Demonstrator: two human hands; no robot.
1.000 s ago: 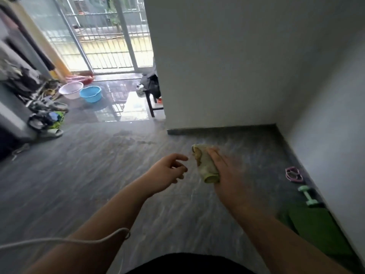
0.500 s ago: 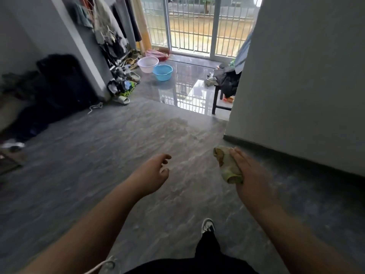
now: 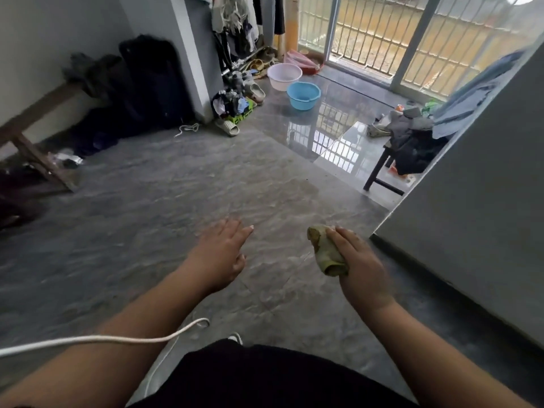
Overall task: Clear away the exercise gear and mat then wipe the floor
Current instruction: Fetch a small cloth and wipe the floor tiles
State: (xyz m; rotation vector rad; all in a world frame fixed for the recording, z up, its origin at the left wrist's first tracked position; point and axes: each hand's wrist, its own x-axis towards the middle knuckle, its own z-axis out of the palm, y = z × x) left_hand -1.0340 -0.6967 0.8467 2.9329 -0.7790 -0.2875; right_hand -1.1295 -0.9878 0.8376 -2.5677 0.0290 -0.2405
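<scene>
Right hand (image 3: 360, 263) gripping crumpled green rag (image 3: 325, 250), left hand (image 3: 222, 251) flat, fingers straight — glossy grey floor (image 3: 132, 219)

Far ahead of me a blue basin (image 3: 303, 95) sits on the glossy tiles, a white basin (image 3: 284, 76) just beyond it and a pink one (image 3: 300, 60) by the barred window (image 3: 382, 39). Left of them, shoes (image 3: 238, 104) pile up under hanging clothes (image 3: 235, 16). A bench (image 3: 32, 134) stands far left. At right, a stool (image 3: 385, 169) carries heaped clothing. A white cord (image 3: 103, 338) crosses near me.
</scene>
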